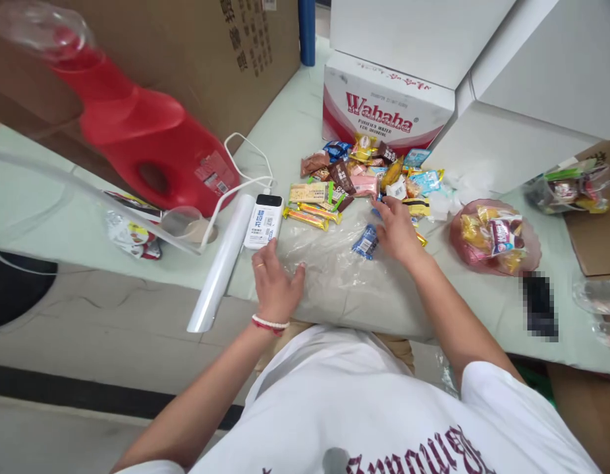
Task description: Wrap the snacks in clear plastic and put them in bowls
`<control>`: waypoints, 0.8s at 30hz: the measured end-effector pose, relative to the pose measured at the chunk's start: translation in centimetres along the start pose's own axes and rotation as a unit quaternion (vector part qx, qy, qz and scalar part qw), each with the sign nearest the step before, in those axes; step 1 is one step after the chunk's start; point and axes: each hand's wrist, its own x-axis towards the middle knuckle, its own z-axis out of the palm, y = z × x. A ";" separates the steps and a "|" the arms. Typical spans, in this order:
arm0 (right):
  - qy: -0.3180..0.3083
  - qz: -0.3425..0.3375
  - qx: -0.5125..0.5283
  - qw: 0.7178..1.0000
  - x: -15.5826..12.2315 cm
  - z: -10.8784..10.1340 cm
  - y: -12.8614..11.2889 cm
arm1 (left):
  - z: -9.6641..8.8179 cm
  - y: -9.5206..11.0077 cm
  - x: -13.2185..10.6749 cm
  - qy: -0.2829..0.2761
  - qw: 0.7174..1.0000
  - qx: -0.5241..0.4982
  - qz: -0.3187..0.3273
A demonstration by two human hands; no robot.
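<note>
My left hand (277, 283) rests palm down at the table's near edge, fingers apart and holding nothing. Its fingertips lie just below a white power bank (263, 222), beside a clear plastic bag (334, 286) spread flat. Fingers apart, my right hand (398, 230) reaches over the near side of a heap of wrapped snacks (367, 178). Close to its thumb is a blue-wrapped snack (365, 242) on the plastic. Left of that hand, yellow stick-shaped snacks (307, 218) lie under a green-edged cracker packet (311, 193). What is beneath my right palm is hidden.
A red jug (151, 141) stands at the left, near a white roll (221, 263) and a white cable (250, 183). Behind the heap is a Wahaha carton (387, 108). A pink bowl (460, 253) of snacks and a pixelated dark object (539, 306) lie right.
</note>
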 end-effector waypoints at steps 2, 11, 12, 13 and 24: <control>0.057 -0.022 -0.008 0.998 -2.7 0.3 -1.6 | 0.6 -0.2 -0.4 0.043 0.992 0.064 0.096; -0.096 -0.044 0.068 0.992 -19.2 1.0 -1.5 | 1.8 -1.5 0.0 -0.241 0.920 0.144 0.274; -0.092 -0.024 0.095 0.991 -19.8 0.2 -0.9 | 1.7 -1.6 -0.1 -0.249 0.915 0.151 0.278; -0.081 0.006 0.117 0.990 -19.8 -0.8 -0.3 | 1.7 -1.6 -0.2 -0.257 0.910 0.157 0.284; -0.009 0.363 -0.058 0.930 7.6 -0.5 4.9 | 1.7 -1.3 -0.7 -0.273 0.890 0.205 0.303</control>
